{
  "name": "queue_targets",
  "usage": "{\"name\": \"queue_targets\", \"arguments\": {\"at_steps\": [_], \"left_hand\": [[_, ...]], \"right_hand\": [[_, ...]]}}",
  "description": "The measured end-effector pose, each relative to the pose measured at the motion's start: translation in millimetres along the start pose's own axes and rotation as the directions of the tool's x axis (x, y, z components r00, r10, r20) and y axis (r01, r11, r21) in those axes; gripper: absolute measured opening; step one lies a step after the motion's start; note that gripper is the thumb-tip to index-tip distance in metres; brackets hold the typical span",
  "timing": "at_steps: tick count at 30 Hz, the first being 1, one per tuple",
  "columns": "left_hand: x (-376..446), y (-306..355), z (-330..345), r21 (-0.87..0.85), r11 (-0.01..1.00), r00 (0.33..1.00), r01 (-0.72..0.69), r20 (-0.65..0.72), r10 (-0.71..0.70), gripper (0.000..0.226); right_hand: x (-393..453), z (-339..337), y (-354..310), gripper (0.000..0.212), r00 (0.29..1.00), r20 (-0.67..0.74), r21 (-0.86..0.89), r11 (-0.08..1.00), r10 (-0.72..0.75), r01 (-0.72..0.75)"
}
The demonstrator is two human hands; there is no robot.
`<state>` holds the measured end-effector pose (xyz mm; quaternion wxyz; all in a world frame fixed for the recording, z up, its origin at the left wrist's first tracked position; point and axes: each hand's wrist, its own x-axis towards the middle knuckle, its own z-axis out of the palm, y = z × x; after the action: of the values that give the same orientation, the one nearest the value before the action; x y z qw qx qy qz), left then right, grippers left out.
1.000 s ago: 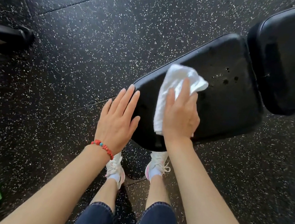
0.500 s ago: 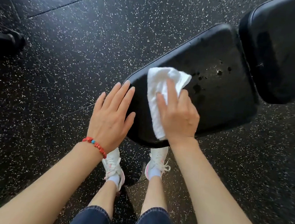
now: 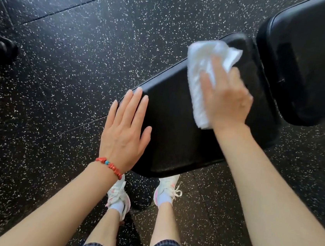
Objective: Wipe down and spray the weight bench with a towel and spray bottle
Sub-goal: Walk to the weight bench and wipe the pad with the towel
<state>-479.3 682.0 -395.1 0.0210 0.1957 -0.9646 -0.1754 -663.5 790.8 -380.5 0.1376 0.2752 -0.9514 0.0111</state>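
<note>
The right hand [image 3: 226,97] lies palm-down on a folded white towel [image 3: 199,82], fingers spread and pressing the cloth flat against the far end of the black seat pad [image 3: 176,136], just short of the gap where the back pad [image 3: 310,58] begins; hand and cloth are both motion-blurred, so this reads as mid-stroke. The left hand [image 3: 125,132] is open and flat, holding nothing, resting on the near left corner of the seat pad with its fingertips along the edge, apparently to steady the body. The towel looks light, soft and limp (it will bunch or fold over if pushed only from one corner), so it is best controlled from above with a broad palm and spread fingers, as here, rather than pinched. The vinyl pad looks smooth and firm, likely slick where wet, which lets the cloth glide but also lets it slip out from under a light touch. A red bead bracelet [image 3: 110,166] circles the left wrist. Below the pad stand white sneakers [image 3: 167,190] on the black speckled rubber floor [image 3: 74,52]. No spray bottle is in view, so the spraying step cannot be judged from here.
</note>
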Motion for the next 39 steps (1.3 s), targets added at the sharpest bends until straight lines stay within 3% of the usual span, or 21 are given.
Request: {"name": "queue_targets", "arguments": {"at_steps": [2,4,7,9,11,14,17,20,26,28,31,34,39], "left_hand": [[0.9,0.1,0.4,0.01,1.0,1.0,-0.003,-0.001,0.003,0.054],[1.4,1.7,-0.4,0.012,1.0,1.0,0.0,0.003,0.0,0.054],[2.3,4.0,-1.7,0.009,1.0,1.0,0.004,0.005,-0.004,0.054],[2.2,3.7,-2.4,0.015,1.0,1.0,0.003,0.011,-0.003,0.054],[3.5,3.7,-3.5,0.014,1.0,1.0,0.001,0.013,-0.001,0.055],[7.8,4.8,-5.2,0.023,0.999,0.999,-0.034,0.01,0.034,0.055],[18.1,7.2,-3.0,0.047,0.994,0.995,-0.102,0.014,0.101,0.055],[27.1,8.9,-1.5,0.07,0.985,0.987,-0.16,0.036,0.158,0.054],[27.8,9.2,-1.0,0.073,0.981,0.983,-0.177,0.056,0.173,0.054],[28.1,10.1,-2.0,0.076,0.983,0.985,-0.167,0.065,0.162,0.054],[28.0,11.9,-5.7,0.055,0.986,0.984,-0.156,0.096,0.151,0.056],[28.3,11.4,-9.7,0.055,0.985,0.98,-0.163,0.125,0.155,0.056],[31.0,11.3,-12.7,0.039,0.977,0.969,-0.21,0.145,0.202,0.056]], "right_hand": [[18.5,6.2,1.6,0.044,0.961,0.154,0.122,0.96,0.231,-0.25],[13.5,5.8,-3.2,0.044,0.955,0.152,0.173,0.944,0.255,-0.28],[-23.3,-7.6,-15.5,0.038,0.999,-0.043,0.12,0.993,-0.015,0.021],[-34.7,-9.8,-11.8,0.035,0.974,-0.054,0.124,0.967,-0.219,0.224],[-22.8,-3.4,6.3,0.033,0.954,-0.076,0.056,0.954,-0.289,0.293],[1.8,2.6,36.9,0.034,0.999,-0.034,0.059,0.998,-0.019,0.021],[7.0,3.8,41.9,0.035,0.972,0.079,0.173,0.957,0.221,-0.231],[-20.0,-4.0,25.7,0.031,0.973,0.037,0.21,0.95,0.229,-0.232],[-68.8,-15.9,22.4,0.03,0.998,-0.044,0.099,0.994,-0.039,0.043],[-53.3,-12.6,41.4,0.031,0.989,-0.008,0.087,0.985,0.148,-0.147],[-41.0,-9.9,60.8,0.038,0.851,0.118,0.133,0.841,0.511,-0.524],[-61.8,-13.2,41.4,0.036,0.831,0.065,0.159,0.816,0.552,-0.555],[-129.8,-33.6,-12.0,0.029,0.905,0.042,0.201,0.884,0.423,-0.422]]}}
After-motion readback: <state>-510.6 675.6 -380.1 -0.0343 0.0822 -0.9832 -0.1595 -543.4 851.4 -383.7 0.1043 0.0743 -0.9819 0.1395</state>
